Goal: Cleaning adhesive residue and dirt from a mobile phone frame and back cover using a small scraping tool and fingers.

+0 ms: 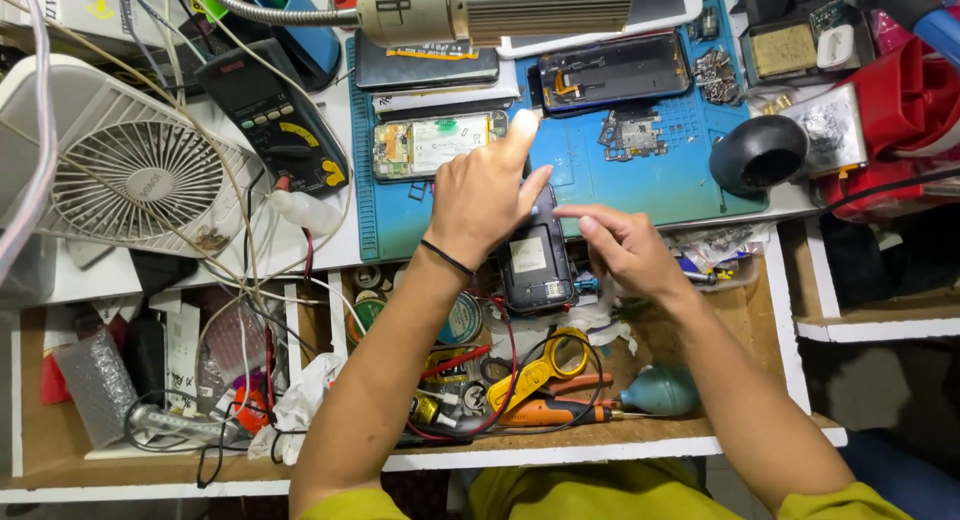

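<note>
Cluttered workbench, blue mat (640, 185) on top. Left hand (485, 195) grips a dark opened phone (535, 260) with a pale rectangular label, at the mat's near edge. Right hand (625, 245), fingers loosely curled, seems only to touch its side.

White bench (330, 250) — blue mat (640, 185), fan (130, 165)

Upper part of the opened black phone (537, 265) hidden under the left hand (483, 200), right hand (625, 248) fingertips blurred, lamp head (500, 8) cut off by the top edge, small parts at the blue mat (640, 185)'s far right corner too small to tell
</note>
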